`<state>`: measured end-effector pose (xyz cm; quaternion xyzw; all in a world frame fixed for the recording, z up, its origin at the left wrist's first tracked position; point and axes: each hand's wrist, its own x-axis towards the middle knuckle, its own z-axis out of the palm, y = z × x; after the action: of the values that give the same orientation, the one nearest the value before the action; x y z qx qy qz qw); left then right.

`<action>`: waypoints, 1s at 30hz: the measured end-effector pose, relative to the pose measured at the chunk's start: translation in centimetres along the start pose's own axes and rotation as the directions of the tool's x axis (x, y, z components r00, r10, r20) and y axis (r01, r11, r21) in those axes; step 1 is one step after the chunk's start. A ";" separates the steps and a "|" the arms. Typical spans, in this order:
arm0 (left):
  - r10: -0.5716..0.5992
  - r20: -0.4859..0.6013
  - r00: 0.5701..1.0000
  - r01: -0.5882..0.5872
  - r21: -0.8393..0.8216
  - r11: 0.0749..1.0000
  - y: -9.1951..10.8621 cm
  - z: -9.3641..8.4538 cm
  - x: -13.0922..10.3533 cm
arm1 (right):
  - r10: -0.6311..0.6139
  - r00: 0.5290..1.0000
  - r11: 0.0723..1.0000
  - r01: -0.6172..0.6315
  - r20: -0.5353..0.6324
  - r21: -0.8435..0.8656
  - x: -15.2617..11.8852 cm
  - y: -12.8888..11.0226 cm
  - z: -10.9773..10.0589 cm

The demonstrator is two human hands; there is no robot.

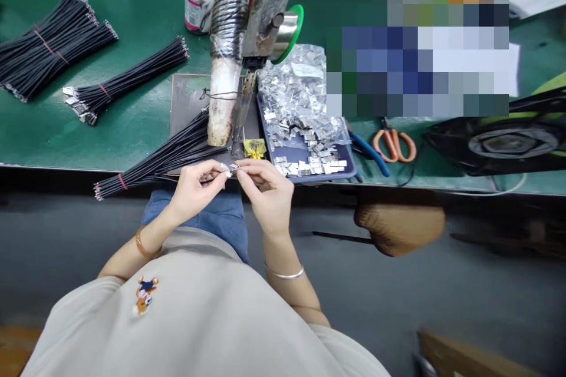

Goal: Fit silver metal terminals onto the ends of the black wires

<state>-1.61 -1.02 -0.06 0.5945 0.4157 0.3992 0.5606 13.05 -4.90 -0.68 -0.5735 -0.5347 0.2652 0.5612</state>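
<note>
Close together at the table's front edge, my two hands pinch around a small metal piece. My left hand has thumb and forefinger closed at its left side; a wire end may also be there, too small to tell. My right hand grips its right side between fingertips. Behind my left hand lies a bundle of black wires with a red band. Just beyond the fingertips is a yellow piece. To the right, a blue tray holds many small metal pieces and a clear plastic bag.
Overhead hang a duct hose and a metal bracket with a solder spool. More wire bundles lie left. A can, blue-handled pliers, orange-handled scissors and a black fan stand around.
</note>
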 end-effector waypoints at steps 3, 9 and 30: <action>-0.007 0.021 1.000 0.008 -0.020 1.000 0.3 -0.1 0.0 | 0.039 0.999 0.996 -0.042 0.038 0.078 0.1 0.8 0.2; 0.020 0.038 0.999 -0.021 0.030 0.999 0.3 -0.1 0.0 | -0.023 0.998 1.000 0.022 0.057 0.022 0.0 0.3 -0.4; -0.010 0.039 0.999 0.011 -0.019 1.000 -0.6 -0.1 -0.7 | -0.030 0.999 0.999 0.029 -0.019 -0.018 -1.1 0.6 0.8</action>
<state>-1.94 -1.65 -0.63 0.5947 0.4041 0.3885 0.5763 12.23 -5.47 -1.68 -0.5731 -0.5400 0.2465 0.5649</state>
